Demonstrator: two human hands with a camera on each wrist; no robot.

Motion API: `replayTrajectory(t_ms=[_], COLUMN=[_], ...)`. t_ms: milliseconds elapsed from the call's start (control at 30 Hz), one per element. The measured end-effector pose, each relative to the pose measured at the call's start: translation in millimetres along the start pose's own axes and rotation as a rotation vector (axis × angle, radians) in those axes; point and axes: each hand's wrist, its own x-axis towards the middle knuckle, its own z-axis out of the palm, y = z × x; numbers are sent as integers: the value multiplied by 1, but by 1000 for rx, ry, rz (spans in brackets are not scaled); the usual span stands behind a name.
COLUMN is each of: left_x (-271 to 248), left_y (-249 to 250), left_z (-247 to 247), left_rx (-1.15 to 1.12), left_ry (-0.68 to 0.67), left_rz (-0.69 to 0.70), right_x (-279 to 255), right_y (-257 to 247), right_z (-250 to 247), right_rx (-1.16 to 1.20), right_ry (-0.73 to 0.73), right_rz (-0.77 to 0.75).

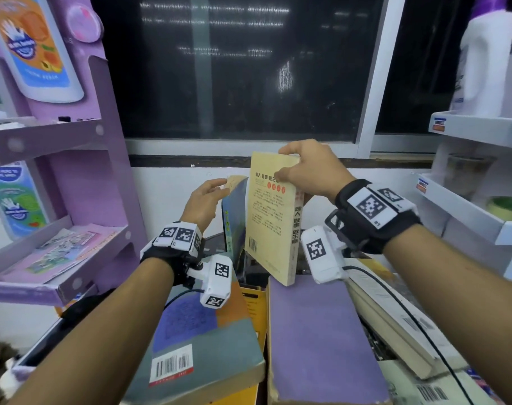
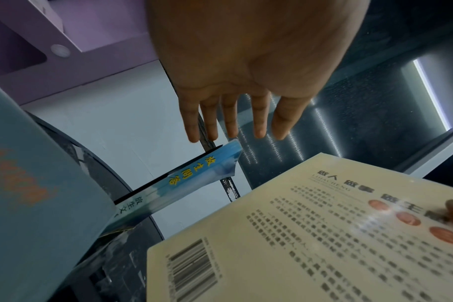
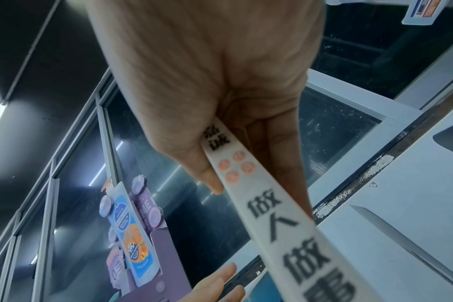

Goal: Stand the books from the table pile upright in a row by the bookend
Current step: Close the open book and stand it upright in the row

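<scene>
My right hand grips the top of a cream book and holds it upright, slightly tilted, over the pile. Its thumb lies on the back cover and the fingers curl over the top edge. The right wrist view shows that hand pinching the cream book's spine. Just left stands a thin blue book, its spine against a black bookend. My left hand reaches the blue book's top corner with straight fingers. The cream book's back cover fills the lower right of the left wrist view.
Flat books make up the pile below: a grey, purple and orange one, a purple one and thicker ones at the right. A purple display shelf stands left, white shelves right, a dark window behind.
</scene>
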Motion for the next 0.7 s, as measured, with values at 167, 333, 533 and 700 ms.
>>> replayTrajectory(t_ms=[167,333,533,700], left_x=[20,31,36,36], left_y=[-9,-21,-28,-28], left_z=[1,2,-6,-7], left_rx=[13,14,-6,-47], left_ry=[-64,-121,-127,-156], left_rz=[-48,-78,-52,-27], right_x=[30,53,77,92], right_y=[6,8,14,21], right_z=[21,44,78,104], right_rx=[-49,-40,-33,-32], right_ry=[-4,-42,-24,8], right_rz=[-4,16,45,58])
